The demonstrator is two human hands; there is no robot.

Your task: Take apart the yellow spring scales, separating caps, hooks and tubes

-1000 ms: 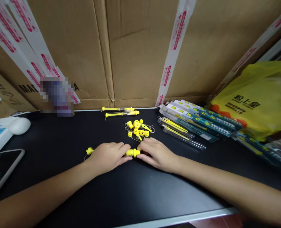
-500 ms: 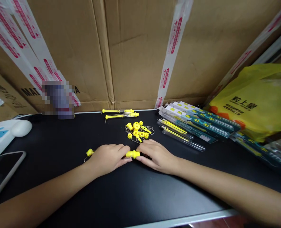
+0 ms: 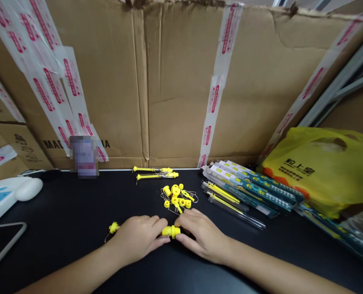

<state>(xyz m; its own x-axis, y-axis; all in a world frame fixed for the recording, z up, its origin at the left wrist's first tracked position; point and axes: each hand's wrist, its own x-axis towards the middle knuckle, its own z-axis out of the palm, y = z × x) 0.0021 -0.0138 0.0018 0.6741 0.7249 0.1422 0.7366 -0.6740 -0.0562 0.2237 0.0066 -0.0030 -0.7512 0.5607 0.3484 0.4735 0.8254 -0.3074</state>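
Note:
My left hand (image 3: 141, 237) is closed around a yellow tubular spring scale (image 3: 168, 232), lying sideways just above or on the black table. Its yellow end with a wire hook (image 3: 114, 227) sticks out past the wrist side, and the palm hides the middle. At the other end, my right hand (image 3: 201, 237) has thumb and fingers closed at the yellow end cap (image 3: 177, 231). Just beyond the hands lies a loose pile of yellow caps, rings and wire hooks (image 3: 175, 198). Two spring scales (image 3: 157, 176) rest side by side farther back.
Right of the pile are clear tubes with yellow scales (image 3: 227, 204) and several printed boxes (image 3: 249, 185). A yellow plastic bag (image 3: 319, 163) stands behind them. On the left are a power strip (image 3: 0, 198) and a phone (image 3: 3, 249). Large cardboard (image 3: 181, 81) walls off the back.
The camera has tipped upward, so the table and hands appear lower and more cardboard shows. Both hands keep nearly the same grip on the spring scale.

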